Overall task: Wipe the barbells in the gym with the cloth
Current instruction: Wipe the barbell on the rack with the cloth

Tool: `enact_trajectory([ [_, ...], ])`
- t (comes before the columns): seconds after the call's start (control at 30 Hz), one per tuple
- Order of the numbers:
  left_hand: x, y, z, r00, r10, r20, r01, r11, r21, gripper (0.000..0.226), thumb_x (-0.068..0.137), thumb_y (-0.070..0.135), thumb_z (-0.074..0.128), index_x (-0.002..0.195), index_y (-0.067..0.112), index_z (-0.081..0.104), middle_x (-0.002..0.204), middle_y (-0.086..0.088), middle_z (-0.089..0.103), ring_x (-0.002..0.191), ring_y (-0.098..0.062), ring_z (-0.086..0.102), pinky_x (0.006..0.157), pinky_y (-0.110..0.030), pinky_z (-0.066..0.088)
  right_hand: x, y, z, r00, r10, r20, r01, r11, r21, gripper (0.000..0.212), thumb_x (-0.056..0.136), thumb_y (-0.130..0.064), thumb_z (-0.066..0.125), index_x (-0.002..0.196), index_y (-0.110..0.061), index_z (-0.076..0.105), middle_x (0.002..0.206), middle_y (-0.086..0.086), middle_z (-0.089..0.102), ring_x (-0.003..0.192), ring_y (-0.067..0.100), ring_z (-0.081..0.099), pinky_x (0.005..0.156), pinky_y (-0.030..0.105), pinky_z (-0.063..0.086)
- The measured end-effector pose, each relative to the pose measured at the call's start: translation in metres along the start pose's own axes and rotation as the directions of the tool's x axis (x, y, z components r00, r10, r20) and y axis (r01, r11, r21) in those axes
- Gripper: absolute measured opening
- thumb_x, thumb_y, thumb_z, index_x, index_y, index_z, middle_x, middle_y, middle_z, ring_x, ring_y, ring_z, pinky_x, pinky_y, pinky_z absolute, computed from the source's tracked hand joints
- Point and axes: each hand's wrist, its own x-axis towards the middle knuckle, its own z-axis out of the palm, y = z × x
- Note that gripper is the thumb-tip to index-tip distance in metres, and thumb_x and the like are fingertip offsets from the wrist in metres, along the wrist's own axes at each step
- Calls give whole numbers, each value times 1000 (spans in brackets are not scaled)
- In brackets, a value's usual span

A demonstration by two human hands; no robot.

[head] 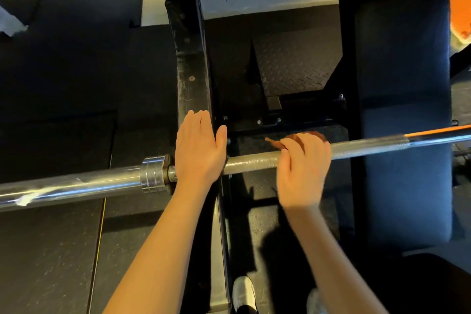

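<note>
Head cam: right grip (303,168) squeezes cloth (276,143) on barbell (252,162), left grip (198,150) lies flat on it, holding nothing. Rub too hard & barbell may roll.

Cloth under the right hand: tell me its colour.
The cloth is reddish-brown, best seen in the head view.

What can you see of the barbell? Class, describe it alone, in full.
The barbell is a long silvery metal bar lying nearly level across a black rack: smooth shiny sleeve at left, ringed collar, dull knurled shaft in the middle. The left hand rests flat on it beside the collar; the right hand grips a brown cloth around the shaft.
</note>
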Motion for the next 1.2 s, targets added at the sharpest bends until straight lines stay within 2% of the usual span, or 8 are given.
enact_trajectory([
  [0.17,15,1,2,999,2,-53,-2,1000,7,46,93,42,21,107,12,52,103,1,50,114,-23,49,97,-38,41,-19,-39,23,928,-332,169,331,943,36,28,92,-21,49,113,-14,67,114,5,62,113,23,54,103,48,39],
  [0.27,19,2,1,999,-20,-38,19,1000,-21,50,95,43,21,115,11,54,114,-3,55,123,-26,48,103,-45,42,18,-8,2,851,-456,259,481,876,-41,29,92,-29,42,94,-19,70,91,-2,64,88,21,60,83,37,39],
  [0.4,19,5,-2,999,-40,-24,40,999,-28,54,95,42,23,124,9,54,123,-5,55,131,-26,43,110,-43,37,29,25,-16,992,-56,113,67,993,-99,34,91,-26,37,87,-19,70,93,-3,60,97,20,53,114,48,21],
  [0.5,19,5,-2,999,-45,-29,44,999,-17,50,95,44,23,114,12,56,111,-2,56,121,-25,50,105,-42,41,10,-11,2,995,74,61,-71,996,-54,35,93,-28,40,90,-17,73,95,-1,60,99,20,50,104,53,36],
  [0.7,19,6,0,996,-58,-67,54,997,-48,36,95,42,24,94,18,52,91,5,48,87,-12,48,85,-37,48,16,0,-2,835,-436,337,473,881,-32,32,94,-29,47,117,-22,68,110,-1,65,103,21,58,90,39,45],
  [0.93,17,6,0,998,-28,-62,29,1000,8,42,96,43,23,102,16,55,95,5,48,91,-12,47,88,-35,46,20,13,-9,992,119,-49,-123,989,-87,32,88,-18,42,91,-11,73,98,7,62,100,31,55,100,59,38],
  [1.13,10,4,0,1000,-2,-25,3,999,53,38,95,43,20,95,19,49,90,4,47,85,-14,47,83,-39,47,12,17,-11,868,-439,233,453,892,-6,29,90,-22,48,106,-15,71,107,4,66,100,25,59,86,44,46],
  [1.2,7,6,0,1000,8,-16,-7,998,64,42,95,44,19,98,18,52,92,4,48,88,-14,48,86,-38,46,34,50,-29,889,-398,227,417,908,-41,27,87,-22,47,92,-18,73,91,0,67,84,25,61,77,45,47],
])
